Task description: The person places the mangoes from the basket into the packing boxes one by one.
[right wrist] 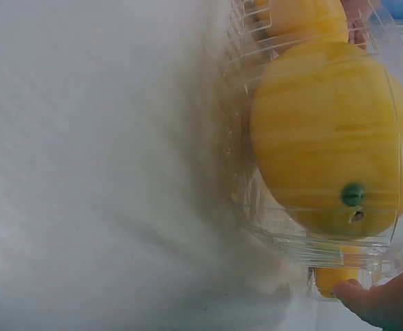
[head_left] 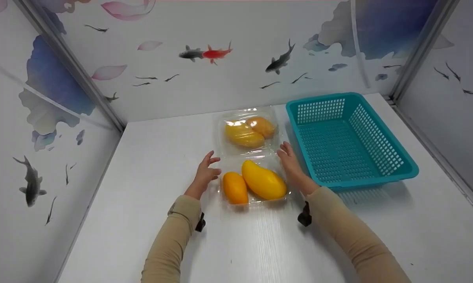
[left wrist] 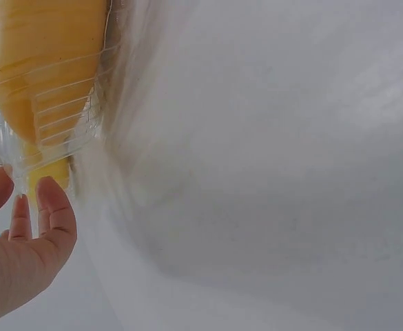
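A clear plastic box [head_left: 256, 203] at the table's middle holds an orange mango [head_left: 235, 188] and a larger yellow mango [head_left: 264, 181]. My left hand [head_left: 205, 175] is beside the box's left side, fingers spread and slightly bent, fingertips right at its edge. On the opposite side, my right hand [head_left: 293, 167] has its fingers extended along the box's back right corner. In the right wrist view, a green stem spot marks the near end of the yellow mango [right wrist: 325, 131]; only part of the right hand [right wrist: 387, 300] shows there.
Behind the front box, clear plastic [head_left: 226, 151] covers two more mangoes [head_left: 242, 134]. A turquoise slotted basket [head_left: 362, 184] stands to the right, close to my right hand. Printed panels [head_left: 228, 86] wall the white table [head_left: 157, 157] at the back and sides.
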{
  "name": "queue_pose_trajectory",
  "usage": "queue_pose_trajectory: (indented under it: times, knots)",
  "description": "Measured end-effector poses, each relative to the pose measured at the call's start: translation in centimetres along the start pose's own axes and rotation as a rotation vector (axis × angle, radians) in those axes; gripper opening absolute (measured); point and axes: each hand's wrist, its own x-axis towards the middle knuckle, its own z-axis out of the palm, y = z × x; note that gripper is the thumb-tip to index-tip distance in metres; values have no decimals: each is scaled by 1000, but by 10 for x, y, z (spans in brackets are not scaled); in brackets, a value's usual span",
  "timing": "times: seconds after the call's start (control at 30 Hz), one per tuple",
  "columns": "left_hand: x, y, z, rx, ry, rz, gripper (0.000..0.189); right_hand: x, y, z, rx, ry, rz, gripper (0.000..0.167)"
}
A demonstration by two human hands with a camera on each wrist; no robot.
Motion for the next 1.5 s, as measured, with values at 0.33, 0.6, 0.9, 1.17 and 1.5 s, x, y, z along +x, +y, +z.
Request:
queue_pose_trajectory:
  times: [0.33,0.6,0.9,1.17,1.5]
  knots:
    - [0,1,5,44,2,25,70,0,2,-1,-19,31,-33,62]
    - [-1,2,7,16,14,30,61,-5,4,-1,-82,76,-46,58]
    - [-1,-2,6,-4,15,25,48,-7,7,-2,-96,129,-148,51]
    - [-3,-8,2,7,43,-6,42,-18,18,-1,-123,115,-153,45]
    - [-7,-8,1,8,93,-44,30,-32,26,-6,-197,48,-139,43]
